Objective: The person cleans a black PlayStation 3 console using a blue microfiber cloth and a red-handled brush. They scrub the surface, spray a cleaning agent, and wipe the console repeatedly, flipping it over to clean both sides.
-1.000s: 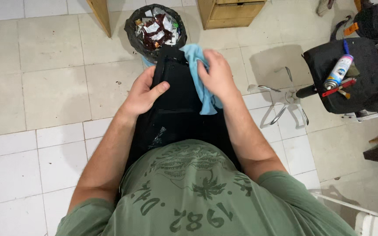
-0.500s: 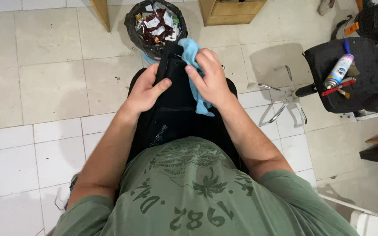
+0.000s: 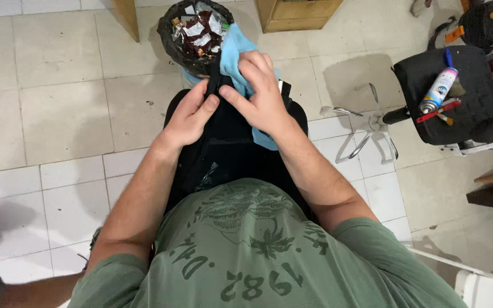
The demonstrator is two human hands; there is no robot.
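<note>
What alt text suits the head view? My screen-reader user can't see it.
Seen from above, a seated person's left hand and right hand grip a black object on the lap, the right hand also pressing a light blue cloth against it. A full black trash bin stands on the tiled floor ahead.

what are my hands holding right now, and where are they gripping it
Left hand pinches the top end of a black item on your lap. Right hand presses a blue cloth against it.

black bag (image 3: 229,154): dark fabric, upright on the lap, top edge raised toward the bin
blue cloth (image 3: 236,54): light blue, crumpled, draped over the bag's upper right side
</note>
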